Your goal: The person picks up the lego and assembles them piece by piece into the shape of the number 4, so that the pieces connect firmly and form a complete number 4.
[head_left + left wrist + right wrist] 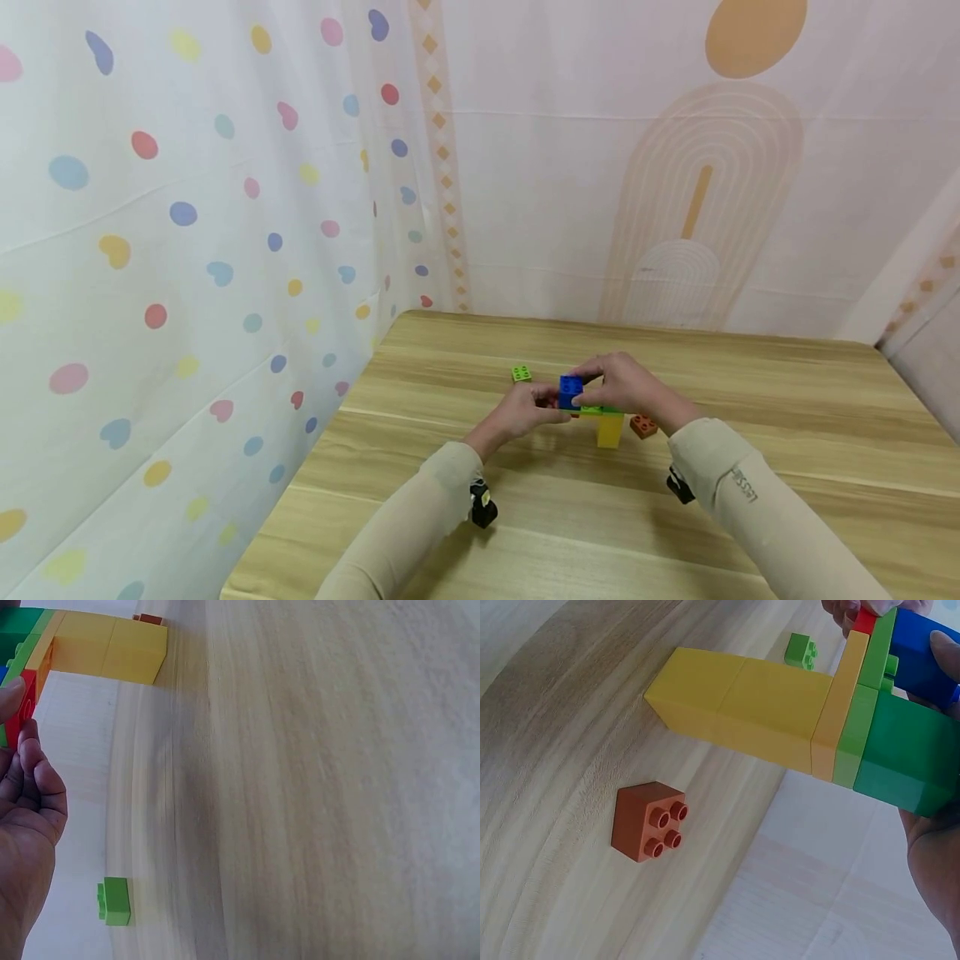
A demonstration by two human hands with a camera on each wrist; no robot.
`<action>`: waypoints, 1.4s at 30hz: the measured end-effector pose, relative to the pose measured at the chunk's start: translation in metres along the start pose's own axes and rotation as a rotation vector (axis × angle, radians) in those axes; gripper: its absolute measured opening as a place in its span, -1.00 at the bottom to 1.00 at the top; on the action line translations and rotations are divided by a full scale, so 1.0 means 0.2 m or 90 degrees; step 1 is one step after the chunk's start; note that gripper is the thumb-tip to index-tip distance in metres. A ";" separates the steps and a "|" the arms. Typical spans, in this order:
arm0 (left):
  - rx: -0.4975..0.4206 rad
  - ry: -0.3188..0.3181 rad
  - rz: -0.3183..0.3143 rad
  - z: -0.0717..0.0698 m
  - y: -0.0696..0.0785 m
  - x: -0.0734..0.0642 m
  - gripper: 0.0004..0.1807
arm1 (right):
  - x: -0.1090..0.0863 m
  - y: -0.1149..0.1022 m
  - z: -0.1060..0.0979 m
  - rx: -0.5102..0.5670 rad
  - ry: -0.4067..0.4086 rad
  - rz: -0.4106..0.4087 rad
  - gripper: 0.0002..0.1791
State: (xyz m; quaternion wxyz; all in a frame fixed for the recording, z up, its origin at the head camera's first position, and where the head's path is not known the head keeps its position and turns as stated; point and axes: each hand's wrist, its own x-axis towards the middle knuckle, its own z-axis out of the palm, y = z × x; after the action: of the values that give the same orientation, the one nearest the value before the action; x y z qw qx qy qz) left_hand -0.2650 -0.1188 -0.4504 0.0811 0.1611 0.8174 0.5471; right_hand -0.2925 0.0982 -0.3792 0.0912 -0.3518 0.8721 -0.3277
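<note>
A toy brick build rises from the table: stacked yellow bricks (739, 705), an orange layer (840, 705), a light green layer (853, 735) and a dark green brick (904, 754). My right hand (630, 387) grips a blue brick (571, 392) between thumb and fingers at the light green layer's left end. Beneath that end, a red brick (27, 705) is pinched by my left hand (517, 412), thumb on one side and fingers on the other. Whether the blue brick is fully pressed on, I cannot tell.
A lime green brick (521, 373) lies on the wooden table (570, 533) behind my left hand. To the right of the yellow bricks is a reddish-brown brick (642, 426), studs up. Patterned curtains (540, 208) hang behind and left of the table.
</note>
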 end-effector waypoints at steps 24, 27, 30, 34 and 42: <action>0.046 -0.011 -0.007 0.00 0.01 0.03 -0.77 | -0.01 0.03 0.02 0.036 0.014 0.029 -0.52; 0.052 -0.015 -0.012 -0.01 0.01 0.03 -0.78 | -0.01 0.04 0.02 0.046 0.017 0.017 -0.54; 0.060 -0.020 -0.012 -0.01 0.01 0.03 -0.78 | -0.02 0.05 0.02 0.054 0.024 0.004 -0.54; 0.067 -0.025 -0.016 -0.01 0.02 0.04 -0.77 | -0.04 0.06 0.00 0.065 0.031 0.007 -0.43; 0.073 -0.016 -0.029 -0.01 0.03 0.04 -0.74 | -0.10 0.12 -0.06 0.102 0.076 0.035 -0.28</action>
State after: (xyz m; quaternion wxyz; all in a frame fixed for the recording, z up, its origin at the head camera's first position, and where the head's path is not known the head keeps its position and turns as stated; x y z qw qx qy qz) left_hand -0.2715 -0.1158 -0.4440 0.0946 0.1535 0.8497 0.4954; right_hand -0.2964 0.1308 -0.3873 0.0757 -0.2991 0.8562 -0.4143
